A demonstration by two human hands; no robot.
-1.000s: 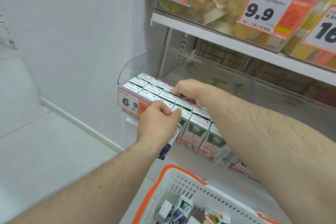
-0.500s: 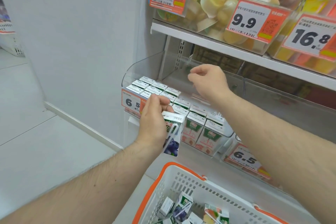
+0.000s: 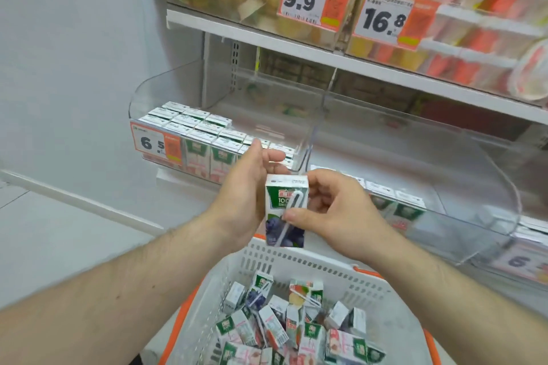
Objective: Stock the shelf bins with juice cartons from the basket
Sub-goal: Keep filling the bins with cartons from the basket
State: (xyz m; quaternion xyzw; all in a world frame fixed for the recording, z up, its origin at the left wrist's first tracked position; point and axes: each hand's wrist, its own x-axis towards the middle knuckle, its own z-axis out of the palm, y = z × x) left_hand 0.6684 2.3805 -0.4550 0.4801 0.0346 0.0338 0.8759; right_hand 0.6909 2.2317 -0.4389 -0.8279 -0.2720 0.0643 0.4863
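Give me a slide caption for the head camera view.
Both hands, left and right, hold a blueberry juice carton upright above the basket.

Carton I hold: small upright white-and-green printed paperboard juice carton (image 3: 285, 210), centre of frame, smooth with a slight sheen; a clear plastic-wrapped straw lies on its face.
Basket: white perforated plastic basket with orange rim (image 3: 299, 264), lower centre, matt.
Bins: clear curved plastic shelf bins (image 3: 415, 157), mid frame, glossy, catching reflections.
Price tags: orange-and-white printed paper price tags (image 3: 311, 0), upper frame, behind shiny holders.
Shelf edge: white painted shelf board (image 3: 267, 35), smooth.
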